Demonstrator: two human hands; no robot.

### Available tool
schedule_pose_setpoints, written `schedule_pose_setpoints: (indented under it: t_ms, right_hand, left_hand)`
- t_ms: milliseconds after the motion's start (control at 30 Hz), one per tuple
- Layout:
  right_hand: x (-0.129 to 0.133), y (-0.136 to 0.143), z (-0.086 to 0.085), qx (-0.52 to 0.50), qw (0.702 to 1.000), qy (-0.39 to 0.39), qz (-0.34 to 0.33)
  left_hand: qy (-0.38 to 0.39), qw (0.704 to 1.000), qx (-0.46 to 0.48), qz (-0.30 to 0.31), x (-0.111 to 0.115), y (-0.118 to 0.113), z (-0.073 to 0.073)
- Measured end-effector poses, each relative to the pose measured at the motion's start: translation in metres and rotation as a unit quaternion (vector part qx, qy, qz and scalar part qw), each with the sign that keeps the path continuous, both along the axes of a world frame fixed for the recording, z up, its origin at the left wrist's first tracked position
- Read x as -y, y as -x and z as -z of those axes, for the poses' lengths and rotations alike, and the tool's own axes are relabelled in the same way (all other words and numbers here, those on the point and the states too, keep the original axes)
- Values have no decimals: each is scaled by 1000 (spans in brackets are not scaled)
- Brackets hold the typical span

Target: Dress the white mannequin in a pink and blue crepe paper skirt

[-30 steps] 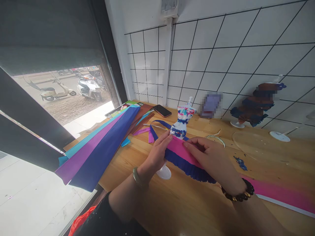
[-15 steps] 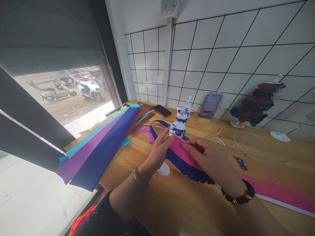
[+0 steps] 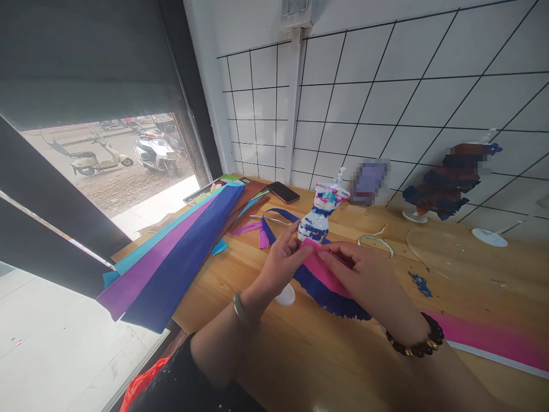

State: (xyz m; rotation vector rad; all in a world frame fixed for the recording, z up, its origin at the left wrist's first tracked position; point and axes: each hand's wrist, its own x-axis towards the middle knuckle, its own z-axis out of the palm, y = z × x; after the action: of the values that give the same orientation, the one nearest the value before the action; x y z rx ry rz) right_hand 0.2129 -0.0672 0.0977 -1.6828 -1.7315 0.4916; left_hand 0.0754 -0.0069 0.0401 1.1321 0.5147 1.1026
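Both my hands are closed on the pink strip [image 3: 323, 272], directly between them. Left hand [image 3: 278, 260]: thumb on top of the strip's far end, other fingers behind, partly hidden. Right hand [image 3: 371, 274]: thumb and forefinger pinch the upper edge, fingertips near my left thumb. Blue frilled strip [image 3: 332, 298] hangs below the pink, between the hands, ragged edge toward me.

Small dress form [image 3: 319, 212], white with blue and pink patches, tilted, just beyond the hands; its lower end is hidden behind them. White round base [image 3: 286, 294] shows just under my left hand. Blue band [image 3: 281, 213] loops beyond the left hand; can't tell if it joins the frill. Purple scraps [image 3: 257, 229] and light blue scraps [image 3: 219, 247] lie left of the left hand; phone [image 3: 283, 192] farther beyond it. Turquoise, purple and dark blue sheets [image 3: 184, 257] fan out well left, over the wooden table [image 3: 295, 355]'s edge.

Beyond my right hand: curled measuring tape [image 3: 377, 243]. To its right: dark blue bits [image 3: 420, 284], a white disc [image 3: 489, 237] farther off, a long pink sheet [image 3: 493, 337] beside the wrist. Far right by the tiled wall [image 3: 364, 103]: a figure in dark ruffles [image 3: 446, 180], partly pixelated.
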Motion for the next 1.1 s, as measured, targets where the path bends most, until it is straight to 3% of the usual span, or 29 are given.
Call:
schedule_pose_setpoints:
  t_ms: [467, 867, 1100]
  right_hand:
    - [0, -3, -3, 0, 999, 33, 1]
    - [-1, -4, -1, -11, 999, -15, -50]
    - [-1, -4, -1, -36, 999, -8, -7]
  left_hand:
    - [25, 1000, 0, -7, 2, -1, -4]
    - [18, 1000, 2, -15, 0, -2, -2]
    - [12, 1000, -1, 4, 0, 0, 1]
